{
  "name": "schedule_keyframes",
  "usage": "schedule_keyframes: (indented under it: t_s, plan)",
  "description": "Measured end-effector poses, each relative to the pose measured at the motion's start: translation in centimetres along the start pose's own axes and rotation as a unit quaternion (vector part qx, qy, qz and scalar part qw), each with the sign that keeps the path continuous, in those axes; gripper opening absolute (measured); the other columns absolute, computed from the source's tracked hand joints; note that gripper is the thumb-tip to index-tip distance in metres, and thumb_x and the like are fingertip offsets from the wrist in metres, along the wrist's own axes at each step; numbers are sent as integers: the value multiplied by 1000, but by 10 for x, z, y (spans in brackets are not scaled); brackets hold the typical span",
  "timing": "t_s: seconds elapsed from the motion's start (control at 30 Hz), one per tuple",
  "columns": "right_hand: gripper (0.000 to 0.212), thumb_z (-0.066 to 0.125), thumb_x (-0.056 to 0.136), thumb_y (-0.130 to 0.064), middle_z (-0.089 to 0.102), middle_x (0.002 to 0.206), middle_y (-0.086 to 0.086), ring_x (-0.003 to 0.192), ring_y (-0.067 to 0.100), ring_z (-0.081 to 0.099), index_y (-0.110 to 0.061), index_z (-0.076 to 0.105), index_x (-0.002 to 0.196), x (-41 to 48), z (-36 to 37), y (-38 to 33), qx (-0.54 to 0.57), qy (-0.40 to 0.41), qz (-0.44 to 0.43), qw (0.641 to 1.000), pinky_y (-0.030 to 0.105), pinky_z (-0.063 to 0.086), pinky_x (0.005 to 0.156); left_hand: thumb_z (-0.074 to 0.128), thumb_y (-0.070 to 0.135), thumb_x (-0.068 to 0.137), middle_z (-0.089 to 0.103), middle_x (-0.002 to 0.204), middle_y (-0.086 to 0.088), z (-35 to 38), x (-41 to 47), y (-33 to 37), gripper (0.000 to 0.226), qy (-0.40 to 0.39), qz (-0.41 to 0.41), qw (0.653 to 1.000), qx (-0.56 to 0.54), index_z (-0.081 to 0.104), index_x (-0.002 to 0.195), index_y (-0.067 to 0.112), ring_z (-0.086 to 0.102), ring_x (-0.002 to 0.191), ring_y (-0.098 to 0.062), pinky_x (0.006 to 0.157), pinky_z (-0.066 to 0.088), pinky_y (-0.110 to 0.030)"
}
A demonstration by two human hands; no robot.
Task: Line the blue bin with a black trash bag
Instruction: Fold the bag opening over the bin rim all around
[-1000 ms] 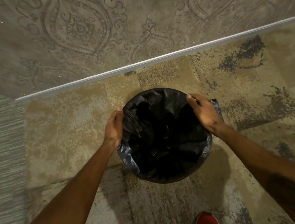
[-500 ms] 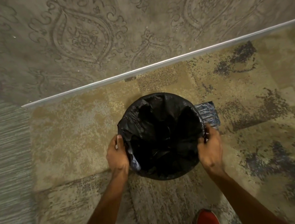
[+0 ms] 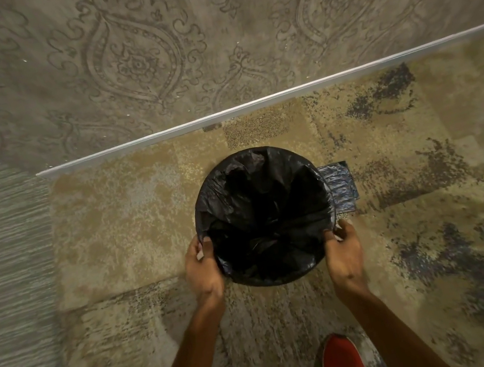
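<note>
Black trash bag [image 3: 263, 212] hem pinched by left hand [image 3: 201, 269] at 8 o'clock, right hand [image 3: 344, 246] at 4; best stretched evenly over near rim.

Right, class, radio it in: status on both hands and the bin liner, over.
Left hand and right hand both pinching the trash bag at the near rim. Bag fills the bin, edge folded over. Nothing in the way.
</note>
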State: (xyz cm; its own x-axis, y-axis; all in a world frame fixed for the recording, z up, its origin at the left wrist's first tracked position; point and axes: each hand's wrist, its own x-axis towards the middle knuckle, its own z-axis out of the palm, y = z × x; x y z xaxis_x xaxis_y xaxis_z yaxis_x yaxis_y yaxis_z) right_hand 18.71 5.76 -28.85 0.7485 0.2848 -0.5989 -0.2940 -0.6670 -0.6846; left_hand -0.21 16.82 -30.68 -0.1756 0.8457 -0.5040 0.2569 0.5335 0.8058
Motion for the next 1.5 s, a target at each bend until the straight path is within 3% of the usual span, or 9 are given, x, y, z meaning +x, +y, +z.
schedule_keyframes:
  t_s: [0.1, 0.27, 0.37, 0.57, 0.7, 0.83, 1.13, 1.3, 1.5]
  plan:
    - [49, 52, 100, -20, 58, 139, 13, 125, 30, 56, -16, 41, 148, -7, 1, 2, 17, -24, 6, 1000, 47, 45, 108, 51, 21, 102, 60, 135, -10, -3, -4, -1, 40, 13, -17, 999, -43, 53, 138, 5, 59, 112, -17, 84, 51, -15]
    - [55, 53, 101, -20, 53, 145, 14, 128, 31, 55, -10, 35, 151, -14, 0, 2, 31, 19, 26, 999, 42, 43, 107, 57, 30, 98, 61, 137, -9, -15, -8, -1, 42, 91, -6, 995, 37, 57, 135, 11, 59, 122, -24, 97, 45, -30]
    - [40, 56, 98, -13, 66, 127, 11, 109, 25, 64, -10, 54, 138, -15, 5, 0, 3, 9, 15, 1000, 38, 51, 94, 64, 27, 94, 65, 132, -9, -15, -7, 3, 45, 34, -9, 997, 64, 58, 134, 9, 62, 120, -26, 105, 48, -41]
    - [33, 60, 90, 3, 72, 111, 13, 104, 32, 68, -6, 66, 121, -5, 10, 9, 19, -11, 48, 999, 50, 57, 93, 62, -1, 89, 74, 104, -14, -8, 3, 5, 23, -43, -84, 996, -8, 71, 109, 4, 70, 99, -34, 93, 56, -53]
    - [35, 55, 88, 13, 73, 107, 12, 103, 33, 69, -6, 66, 115, -1, 8, 12, 116, -25, 61, 991, 51, 56, 94, 61, -3, 87, 75, 88, -6, -14, 5, 3, 26, -65, -51, 997, 4, 73, 81, 20, 71, 94, -38, 82, 59, -53]
    - [32, 50, 90, 14, 72, 101, 11, 99, 30, 69, -10, 68, 100, -6, 6, 8, 176, -52, 73, 980, 49, 58, 89, 62, 3, 86, 76, 91, -10, -25, 4, 3, 13, -60, -30, 997, 30, 74, 91, 9, 72, 89, -36, 77, 60, -57]
    - [28, 50, 91, 13, 69, 96, 14, 88, 28, 64, -4, 68, 106, -72, 27, -24, 200, -101, 44, 974, 44, 58, 78, 62, 2, 87, 71, 85, -23, -107, -6, 28, 10, -53, -5, 999, 0, 67, 80, -3, 69, 83, -38, 74, 61, -50]
    - [20, 50, 92, 10, 61, 88, 16, 79, 29, 59, -4, 62, 99, -117, 51, -52, 204, -122, 23, 971, 34, 54, 60, 65, 7, 85, 73, 85, -24, -157, 5, 59, 7, -15, 8, 999, 40, 68, 78, 8, 71, 84, -40, 73, 62, -53]
    - [22, 50, 93, 9, 66, 90, 12, 70, 20, 62, -6, 65, 101, -152, 82, -95, 199, -162, 6, 967, 28, 56, 58, 66, 8, 84, 72, 78, -8, -207, 22, 98, 9, -2, 16, 1000, 2, 72, 84, 14, 71, 76, -24, 57, 60, -28]
